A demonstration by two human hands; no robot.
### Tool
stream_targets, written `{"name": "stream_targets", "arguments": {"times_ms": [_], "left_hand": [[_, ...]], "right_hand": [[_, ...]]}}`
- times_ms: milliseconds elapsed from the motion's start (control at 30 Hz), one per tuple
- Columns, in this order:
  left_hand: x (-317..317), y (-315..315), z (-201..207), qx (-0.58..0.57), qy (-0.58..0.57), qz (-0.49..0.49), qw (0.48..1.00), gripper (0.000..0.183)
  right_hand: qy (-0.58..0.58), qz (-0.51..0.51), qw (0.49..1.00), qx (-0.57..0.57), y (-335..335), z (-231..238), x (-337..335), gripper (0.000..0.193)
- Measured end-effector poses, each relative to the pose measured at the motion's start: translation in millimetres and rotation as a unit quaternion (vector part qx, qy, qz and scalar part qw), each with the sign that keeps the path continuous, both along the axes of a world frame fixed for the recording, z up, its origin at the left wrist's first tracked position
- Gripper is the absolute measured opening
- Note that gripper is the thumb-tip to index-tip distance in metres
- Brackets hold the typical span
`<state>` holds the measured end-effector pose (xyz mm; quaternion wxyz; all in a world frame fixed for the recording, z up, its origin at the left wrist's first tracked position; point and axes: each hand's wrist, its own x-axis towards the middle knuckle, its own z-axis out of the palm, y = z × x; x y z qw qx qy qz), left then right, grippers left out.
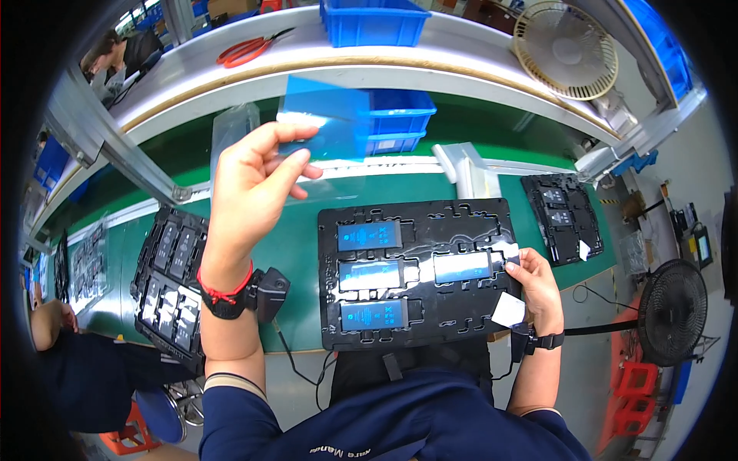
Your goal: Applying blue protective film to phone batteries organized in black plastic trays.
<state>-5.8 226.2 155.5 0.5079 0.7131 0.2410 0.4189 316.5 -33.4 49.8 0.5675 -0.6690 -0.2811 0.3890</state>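
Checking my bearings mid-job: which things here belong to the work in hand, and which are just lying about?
Seemingly in the work:
black tray, right hand at its edge
four flat batteries in it
blue film at the left hand

Probably just about:
red-handled scissors
cream fan
black fan
red stools

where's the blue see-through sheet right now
In the head view, the blue see-through sheet is above and left of centre, at the fingertips of the left hand, just left of the blue bins.
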Motion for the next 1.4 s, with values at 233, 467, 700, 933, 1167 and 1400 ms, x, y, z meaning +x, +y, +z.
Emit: {"name": "stream_targets", "arguments": {"times_ms": [233, 467, 700, 933, 1167, 1400], "left_hand": [[0.4, 0.5, -2.4, 0.001, 0.000, 0.006, 1.000, 0.025], [0.7, 0.7, -2.3, 0.003, -0.014, 0.012, 1.000, 0.035], [5.0, -3.4, -4.1, -0.008, -0.035, 0.002, 0.999, 0.049], [11.5, -8.0, 0.7, -0.017, -0.024, -0.040, 0.999, 0.055], [15.1, -8.5, -8.3, -0.063, -0.015, -0.049, 0.997, 0.054], [28.1, -15.5, -22.5, -0.095, 0.011, -0.093, 0.991, 0.022]], "right_hand": [[0.134, 0.041, 0.979, 0.146, -10.1, 21.8, -15.9, 0.037], [0.033, -0.060, 0.982, 0.178, -46.7, 37.6, 20.3, 0.039], [0.012, -0.218, 0.944, 0.246, -94.2, 11.5, 88.6, 0.028], [0.080, -0.325, 0.898, 0.286, -116.8, -53.8, 161.6, 0.026], [-0.140, -0.492, 0.856, 0.071, -115.1, -87.7, 171.5, 0.038], [-0.406, -0.363, 0.830, 0.115, -23.1, 10.2, 55.2, 0.023]]}}
